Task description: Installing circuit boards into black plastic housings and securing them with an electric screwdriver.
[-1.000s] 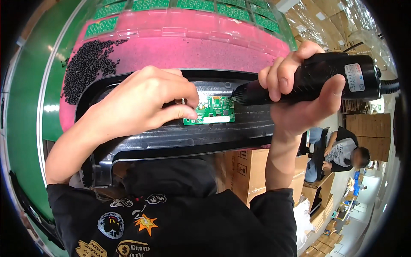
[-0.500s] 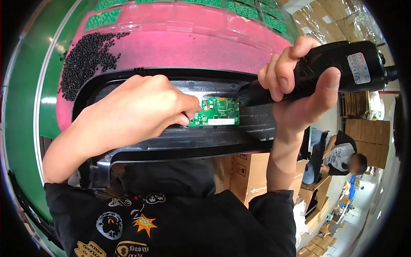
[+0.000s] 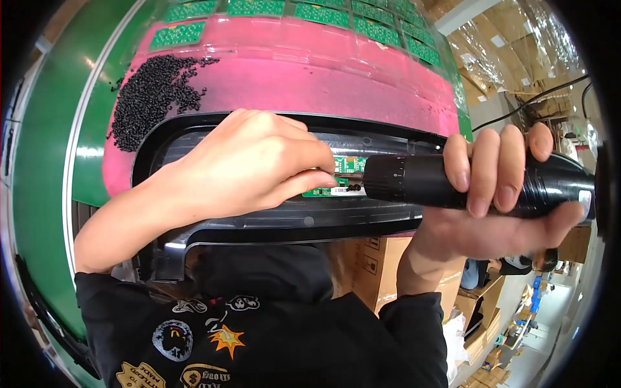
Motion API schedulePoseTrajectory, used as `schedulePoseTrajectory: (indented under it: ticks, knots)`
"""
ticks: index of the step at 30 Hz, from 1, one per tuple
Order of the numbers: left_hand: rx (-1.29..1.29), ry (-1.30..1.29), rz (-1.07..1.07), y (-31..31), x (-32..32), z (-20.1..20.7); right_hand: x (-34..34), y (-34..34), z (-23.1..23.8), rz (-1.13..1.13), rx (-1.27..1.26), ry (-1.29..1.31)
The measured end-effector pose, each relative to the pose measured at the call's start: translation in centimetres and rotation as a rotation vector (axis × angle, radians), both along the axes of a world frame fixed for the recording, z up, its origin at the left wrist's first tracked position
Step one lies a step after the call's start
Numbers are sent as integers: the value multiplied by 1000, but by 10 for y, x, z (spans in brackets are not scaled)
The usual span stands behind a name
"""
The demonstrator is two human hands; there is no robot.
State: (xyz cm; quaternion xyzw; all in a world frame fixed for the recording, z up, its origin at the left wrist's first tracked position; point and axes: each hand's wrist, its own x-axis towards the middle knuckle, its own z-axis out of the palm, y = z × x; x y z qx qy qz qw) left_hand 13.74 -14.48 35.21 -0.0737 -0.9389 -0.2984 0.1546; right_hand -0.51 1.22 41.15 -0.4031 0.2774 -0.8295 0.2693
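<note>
Across the head view, the left hand (image 3: 249,165) rests curled on a long black moulded plastic housing (image 3: 284,226), fingertips pinched narrow at the edge of a small green circuit board (image 3: 341,178) seated in its recess. The right hand (image 3: 498,194) is wrapped closed around a black cylindrical electric screwdriver (image 3: 453,184). Compared with a second ago, the screwdriver has swung down from its raised, angled position to lie nearly level, its tip now on the board beside the left fingertips; that suggests a screw is being driven to fasten the board. Behind the housing lies a pink mat (image 3: 310,77) with a heap of small black screws (image 3: 152,97) at its left and a row of spare green boards (image 3: 323,11) along its far edge. Below the housing, brown cardboard cartons (image 3: 372,268) with dark handling symbols stand stacked; a pale rectangular label sits at the screwdriver's rear.
</note>
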Motion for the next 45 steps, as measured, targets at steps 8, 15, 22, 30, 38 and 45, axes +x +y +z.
schedulePoseTrajectory:
  ticks: [8, 15, 22, 30, 38, 45]
  knots:
    - [96, 239, 7, 1, 3, -1, 8, -3, 5, 54, -50, -1]
    - [-11, 295, 96, 3, 1, -3, 16, -18, 0, -92, 32, -77]
    - [-138, 284, 207, 5, 9, -4, 17, -28, -9, -62, 82, -63]
    - [-146, 359, 304, -3, 12, 5, 19, -35, -12, -33, 160, 45]
    - [-78, 217, 342, -8, 8, -2, 17, -42, -31, -91, 194, 155]
    - [-56, 182, 327, -8, 6, 3, 17, -48, -36, -77, 226, 264]
